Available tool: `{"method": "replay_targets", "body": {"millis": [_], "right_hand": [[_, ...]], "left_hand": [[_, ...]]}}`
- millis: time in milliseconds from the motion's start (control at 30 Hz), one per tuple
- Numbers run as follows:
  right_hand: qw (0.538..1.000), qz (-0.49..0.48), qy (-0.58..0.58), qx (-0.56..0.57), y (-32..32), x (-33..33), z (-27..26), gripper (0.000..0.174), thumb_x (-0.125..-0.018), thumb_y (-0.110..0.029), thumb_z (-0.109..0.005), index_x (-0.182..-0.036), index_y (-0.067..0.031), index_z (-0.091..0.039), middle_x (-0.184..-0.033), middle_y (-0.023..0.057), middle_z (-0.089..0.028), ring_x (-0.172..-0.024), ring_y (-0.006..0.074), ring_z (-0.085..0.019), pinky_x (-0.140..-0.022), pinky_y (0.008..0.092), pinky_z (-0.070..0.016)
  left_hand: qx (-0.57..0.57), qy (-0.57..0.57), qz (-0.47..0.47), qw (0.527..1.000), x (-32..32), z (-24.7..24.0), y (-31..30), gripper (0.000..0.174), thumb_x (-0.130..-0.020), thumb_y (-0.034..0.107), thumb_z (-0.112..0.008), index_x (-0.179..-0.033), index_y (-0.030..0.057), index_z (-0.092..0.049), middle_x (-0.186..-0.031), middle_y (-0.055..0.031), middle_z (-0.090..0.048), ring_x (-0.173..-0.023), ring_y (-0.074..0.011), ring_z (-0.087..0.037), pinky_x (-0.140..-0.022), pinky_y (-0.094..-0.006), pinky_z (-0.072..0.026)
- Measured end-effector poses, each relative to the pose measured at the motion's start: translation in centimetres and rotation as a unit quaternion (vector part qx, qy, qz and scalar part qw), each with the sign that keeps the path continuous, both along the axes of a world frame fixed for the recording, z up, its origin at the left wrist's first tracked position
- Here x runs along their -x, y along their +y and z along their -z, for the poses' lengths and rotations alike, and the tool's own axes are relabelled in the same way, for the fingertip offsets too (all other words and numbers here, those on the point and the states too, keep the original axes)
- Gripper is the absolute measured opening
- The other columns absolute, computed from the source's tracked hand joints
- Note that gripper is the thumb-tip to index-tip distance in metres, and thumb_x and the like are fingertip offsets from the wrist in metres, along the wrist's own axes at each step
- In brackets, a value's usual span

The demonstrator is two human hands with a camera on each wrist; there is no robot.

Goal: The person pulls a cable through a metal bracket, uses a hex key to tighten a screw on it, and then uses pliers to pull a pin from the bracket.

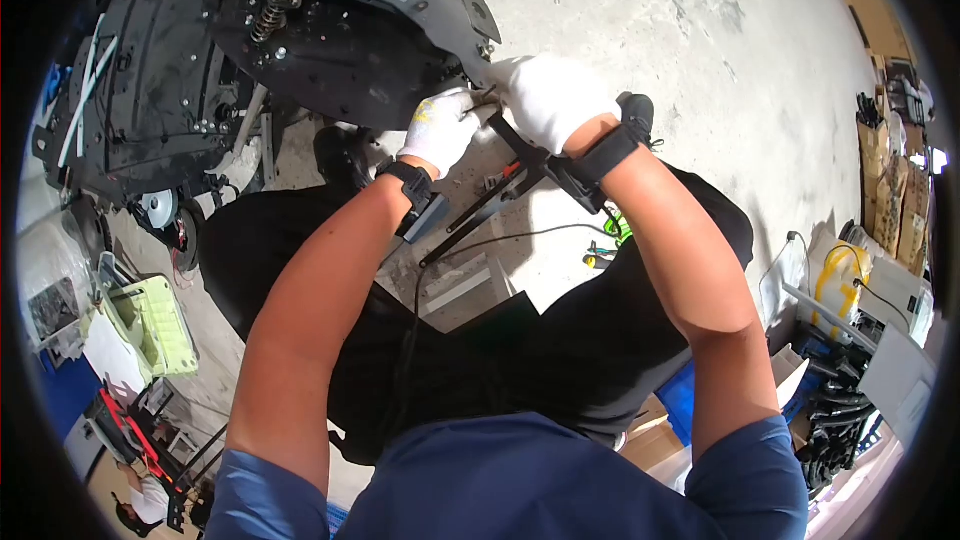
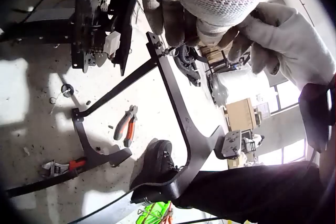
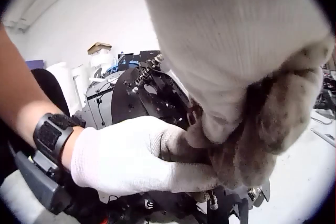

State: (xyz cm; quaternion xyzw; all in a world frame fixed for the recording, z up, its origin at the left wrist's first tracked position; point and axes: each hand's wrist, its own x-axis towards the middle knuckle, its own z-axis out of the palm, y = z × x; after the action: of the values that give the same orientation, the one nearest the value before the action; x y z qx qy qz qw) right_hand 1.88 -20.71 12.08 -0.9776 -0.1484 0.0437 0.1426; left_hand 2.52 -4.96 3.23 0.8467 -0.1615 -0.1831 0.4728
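Head: high, downward; left wrist: close, toward windows (image 2: 293,151); right wrist: close, toward wall (image 3: 118,16); shared: left hand (image 1: 440,130), right hand (image 1: 555,103).

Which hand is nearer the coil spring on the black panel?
Left. In the head view, the left hand is below and to the right of the coil spring; the right hand is farther right.

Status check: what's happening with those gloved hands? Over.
Left grip and right grip: gloved, close together. Black frame: one end close beside them. In the way: gloves, hiding any hold from view.
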Motion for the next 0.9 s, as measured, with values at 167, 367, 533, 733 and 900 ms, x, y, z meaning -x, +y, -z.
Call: {"method": "replay_targets", "body": {"millis": [167, 367, 533, 733, 900], "right_hand": [[0.994, 0.092, 0.05, -0.035, -0.4, -1.0, -1.5, 0.033, -0.085, -0.034, -0.047, -0.078, -0.0077, -0.066, -0.074, 0.0162, -0.063, -0.072, 0.0332, -0.062, -0.065, 0.0406, -0.0488], [0.977, 0.09, 0.19, -0.041, 1.0, -0.3, -1.2, 0.056, -0.083, -0.056, -0.044, -0.074, -0.0052, -0.067, -0.071, 0.0175, -0.063, -0.068, 0.0335, -0.061, -0.065, 0.0409, -0.0475], [0.985, 0.055, 0.141, -0.084, 1.2, 0.1, -0.2, 0.037, -0.082, -0.046, -0.052, -0.085, -0.0118, -0.067, -0.082, 0.0126, -0.065, -0.075, 0.0318, -0.061, -0.07, 0.0405, -0.0473], [0.993, 0.034, 0.103, -0.037, 0.2, 0.2, -0.3, 0.024, -0.082, -0.032, -0.054, -0.084, -0.0108, -0.066, -0.078, 0.0133, -0.063, -0.076, 0.0312, -0.061, -0.069, 0.0388, -0.0478], [0.998, -0.02, 0.066, -0.004, 0.0, 0.1, -0.7, 0.016, -0.078, -0.023, -0.056, -0.083, -0.0106, -0.065, -0.077, 0.0134, -0.063, -0.075, 0.0309, -0.061, -0.067, 0.0383, -0.0482]], "left_hand": [[0.054, 0.026, -0.036, 0.998, -0.3, -0.1, 0.0, 0.025, -0.076, 0.016, -0.062, -0.097, 0.0013, -0.064, -0.086, -0.0108, -0.065, -0.078, -0.0195, -0.061, -0.071, -0.0279, -0.0463], [-0.002, -0.049, -0.04, 0.998, -0.3, 0.5, -0.6, 0.016, -0.075, 0.011, -0.056, -0.086, 0.0013, -0.062, -0.078, -0.0126, -0.063, -0.073, -0.0236, -0.06, -0.067, -0.0307, -0.0465], [-0.038, -0.045, -0.037, 0.998, -0.6, 0.1, -0.5, 0.016, -0.073, 0.006, -0.053, -0.086, 0.0025, -0.06, -0.079, -0.014, -0.062, -0.075, -0.028, -0.06, -0.069, -0.0316, -0.0465], [-0.038, -0.04, -0.018, 0.998, -0.5, -0.5, 0.1, 0.026, -0.068, 0.01, -0.066, -0.093, 0.0029, -0.061, -0.084, -0.0112, -0.063, -0.076, -0.024, -0.061, -0.071, -0.0294, -0.0469], [-0.01, 0.045, -0.015, 0.999, -0.2, 1.3, 1.2, 0.03, -0.073, 0.02, -0.067, -0.097, 0.0029, -0.062, -0.094, -0.0116, -0.062, -0.081, -0.0251, -0.061, -0.074, -0.0306, -0.0467]]}}
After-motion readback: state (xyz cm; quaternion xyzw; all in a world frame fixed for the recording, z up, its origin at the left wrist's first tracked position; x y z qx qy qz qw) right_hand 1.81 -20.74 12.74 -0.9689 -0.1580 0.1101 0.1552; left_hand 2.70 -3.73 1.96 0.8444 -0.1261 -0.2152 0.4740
